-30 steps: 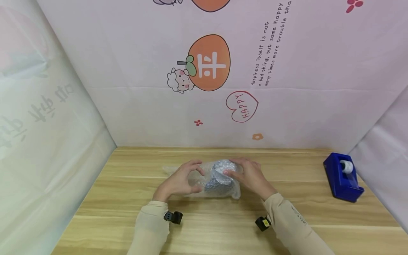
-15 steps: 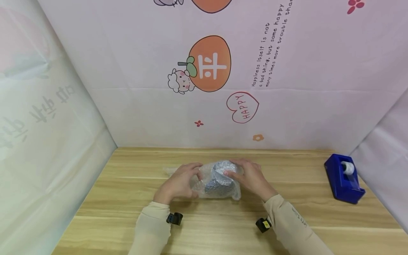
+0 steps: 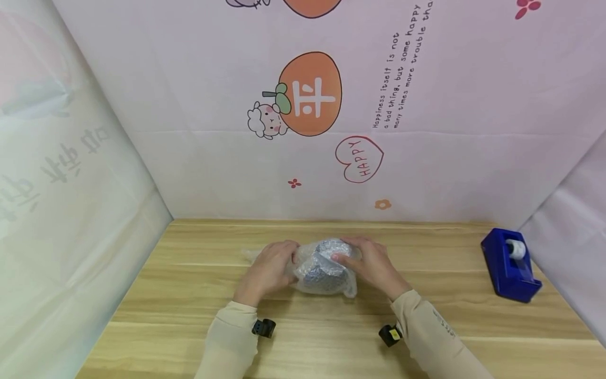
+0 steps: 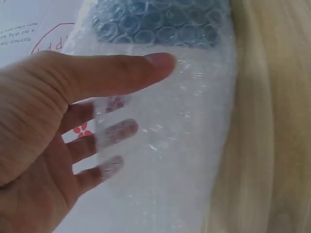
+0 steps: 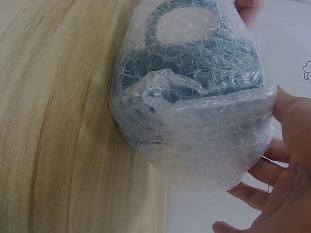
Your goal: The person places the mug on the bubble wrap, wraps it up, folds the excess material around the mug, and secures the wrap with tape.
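A blue object (image 5: 218,75) with a ring-shaped part shows through the bubble wrap (image 3: 324,284) around it. The bundle lies on its side on the wooden table. My left hand (image 3: 267,268) grips the loose left length of wrap, thumb on the near face and fingers behind it, as the left wrist view shows. A thin end of the wrap sticks out beyond that hand. At the bundle's right end, my right hand (image 3: 377,266) holds the folded wrap, thumb on top and fingers around the far side. Exactly what is wrapped cannot be told.
A blue tape dispenser (image 3: 511,266) with a roll of clear tape stands at the table's right edge. Printed white cloth (image 3: 213,158) hangs behind the wooden table (image 3: 322,342) and along both sides. Each wrist wears a small black camera (image 3: 390,334).
My left hand has moved right and its fingers have closed in on the bubble wrap, which is drawn narrower there. The right hand keeps its hold at the other end.
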Demonstrator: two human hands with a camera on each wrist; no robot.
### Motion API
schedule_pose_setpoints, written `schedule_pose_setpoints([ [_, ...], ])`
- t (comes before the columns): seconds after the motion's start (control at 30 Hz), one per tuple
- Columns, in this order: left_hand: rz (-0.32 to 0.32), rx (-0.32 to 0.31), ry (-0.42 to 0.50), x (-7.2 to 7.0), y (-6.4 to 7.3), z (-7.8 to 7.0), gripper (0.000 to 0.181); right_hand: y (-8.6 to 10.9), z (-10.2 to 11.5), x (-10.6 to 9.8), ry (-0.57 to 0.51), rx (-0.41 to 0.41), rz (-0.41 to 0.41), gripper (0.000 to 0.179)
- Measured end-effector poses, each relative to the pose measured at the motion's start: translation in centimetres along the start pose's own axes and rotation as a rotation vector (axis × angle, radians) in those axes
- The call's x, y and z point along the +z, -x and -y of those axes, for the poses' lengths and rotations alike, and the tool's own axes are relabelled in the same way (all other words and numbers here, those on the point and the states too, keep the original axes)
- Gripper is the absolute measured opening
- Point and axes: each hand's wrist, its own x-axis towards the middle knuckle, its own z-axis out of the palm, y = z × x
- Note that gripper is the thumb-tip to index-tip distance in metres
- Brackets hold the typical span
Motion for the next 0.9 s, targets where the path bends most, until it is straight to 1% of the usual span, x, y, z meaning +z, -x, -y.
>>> schedule_pose_setpoints([
  [0.13,-0.072,-0.012,0.017,0.4,0.0,0.1,0.052,0.0,0.0,0.0,-0.005,0.000,0.000,0.055],
  [0.33,-0.117,-0.047,-0.010,1.0,0.0,0.0,0.052,0.0,0.0,0.0,-0.020,0.021,0.007,0.057],
  [0.47,-0.129,-0.102,-0.017,1.3,-0.1,-0.2,0.057,0.0,-0.1,0.0,-0.031,0.023,0.005,0.058],
  [0.53,-0.128,-0.118,-0.026,1.4,-0.1,-0.3,0.060,0.0,-0.1,0.0,-0.033,0.019,0.002,0.058],
  [0.57,-0.126,-0.122,-0.038,1.5,-0.1,-0.3,0.059,0.0,-0.1,0.0,-0.034,0.018,0.000,0.058],
  [0.67,-0.118,-0.128,-0.081,1.7,0.0,-0.2,0.049,0.0,-0.1,0.1,-0.036,0.019,-0.002,0.057],
  [0.73,-0.099,-0.138,-0.096,1.7,0.1,-0.1,0.042,0.0,-0.2,0.1,-0.038,0.019,-0.003,0.057],
  [0.8,-0.066,-0.159,-0.079,1.7,0.2,0.0,0.036,0.0,-0.2,0.1,-0.041,0.020,-0.002,0.056],
  [0.9,-0.012,-0.191,-0.021,1.7,0.3,0.2,0.031,0.0,-0.2,0.1,-0.046,0.023,0.000,0.057],
])
